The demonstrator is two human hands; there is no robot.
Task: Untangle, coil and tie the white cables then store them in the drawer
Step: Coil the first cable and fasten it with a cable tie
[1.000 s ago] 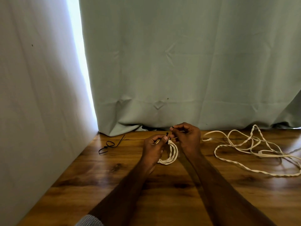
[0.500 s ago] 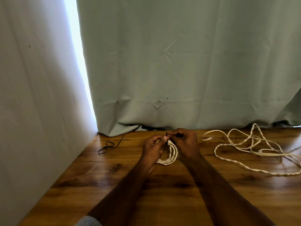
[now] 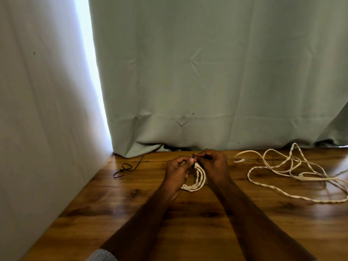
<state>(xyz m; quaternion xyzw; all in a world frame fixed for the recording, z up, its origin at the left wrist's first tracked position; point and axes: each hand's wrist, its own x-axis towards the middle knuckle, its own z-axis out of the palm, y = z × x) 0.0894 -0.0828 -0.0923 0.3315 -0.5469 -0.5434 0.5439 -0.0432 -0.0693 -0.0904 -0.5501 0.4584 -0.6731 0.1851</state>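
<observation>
Coiled white cable (image 3: pixel 197 180) on wooden tabletop (image 3: pixel 188 228), centre, between both hands, lower loops resting on the wood. Small black tie (image 3: pixel 193 160) at top of coil, pinched there from both sides. Left hand (image 3: pixel 178 171) curled, thumb and forefinger pinching the tie against the coil's upper edge. Right hand (image 3: pixel 213 165) likewise curled, fingertips meeting the left's at the same spot, pinching the tie's other side; exact hold on the tie too small to resolve. Second white cable (image 3: pixel 293 173) loose and tangled to the right, well apart from the coil, partly twisted, sprawling toward the table's right edge, one end (image 3: pixel 243 160) pointing back toward the hands. Spare black tie (image 3: pixel 124 168) looped on the wood to the left, near the table's rear left corner, apart from the hands. Pale green curtain (image 3: pixel 216 76) hanging behind, hem bunched on the table's back edge. White fabric (image 3: pixel 43 110) along the left side, bright strip of light between the two. Grey sleeve cuff (image 3: pixel 102 256) on left forearm at bottom edge
</observation>
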